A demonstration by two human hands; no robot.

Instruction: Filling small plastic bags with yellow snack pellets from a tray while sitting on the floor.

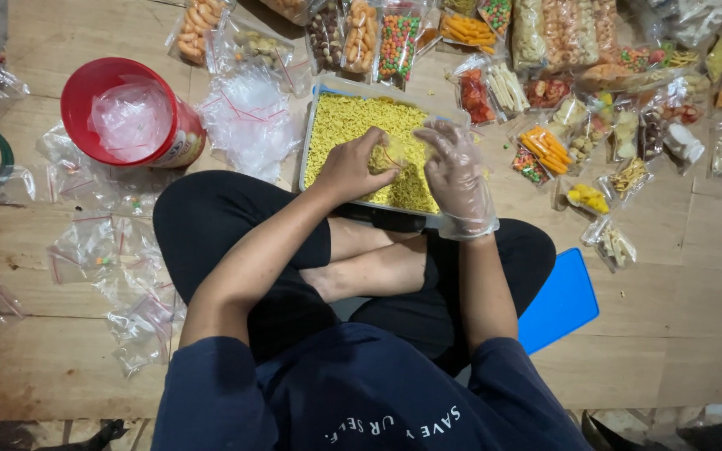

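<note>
I sit cross-legged on a wooden floor with a shallow tray (314, 107) of small yellow snack pieces in front of my legs. My left hand (351, 164), bare, is closed on a small clear plastic bag (394, 152) held over the tray. My right hand (455, 174) wears a clear plastic glove and hovers right beside the bag's mouth, its fingers curled and pinched over the bag; whether it holds snack pieces I cannot tell.
A red tub (131, 113) with plastic inside stands at the left. Empty clear zip bags (248, 117) lie beside it and down the left floor. Several filled snack bags (545, 150) spread across the top and right. A blue lid (563, 299) lies by my right knee.
</note>
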